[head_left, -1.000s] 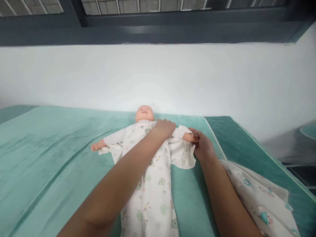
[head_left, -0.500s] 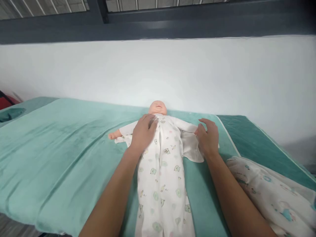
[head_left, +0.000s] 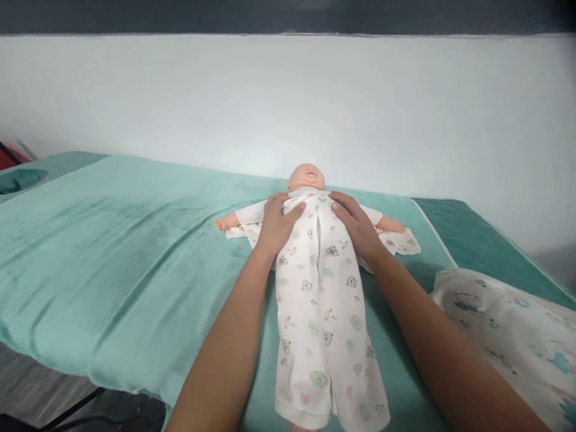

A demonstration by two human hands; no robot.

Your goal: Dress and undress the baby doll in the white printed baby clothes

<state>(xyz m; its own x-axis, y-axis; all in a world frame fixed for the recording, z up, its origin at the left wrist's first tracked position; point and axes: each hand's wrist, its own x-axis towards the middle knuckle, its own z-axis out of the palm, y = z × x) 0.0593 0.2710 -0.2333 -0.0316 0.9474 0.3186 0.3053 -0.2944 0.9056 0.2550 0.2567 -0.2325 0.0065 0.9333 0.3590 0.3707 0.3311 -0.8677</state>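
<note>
One doll (head_left: 307, 180) in a printed white sleepsuit (head_left: 321, 288) lies face up on the green-covered bed (head_left: 112, 252), its feet cut off at the bottom edge. The left hand (head_left: 278, 223) and right hand (head_left: 356, 223) rest flat on its chest, fingers loosely spread (gripping nothing). Open bed lies leftward; one patterned cloth (head_left: 508, 336) lies at the right edge.

No readable text, label, brand, number or sign is showing anywhere. The white romper (head_left: 321, 288) on the doll is carrying only small printed animal figures, no letters, and the patterned cloth (head_left: 508, 330) lying at about four o'clock from it is showing only pictures, too blurred to be yielding any words.
</note>
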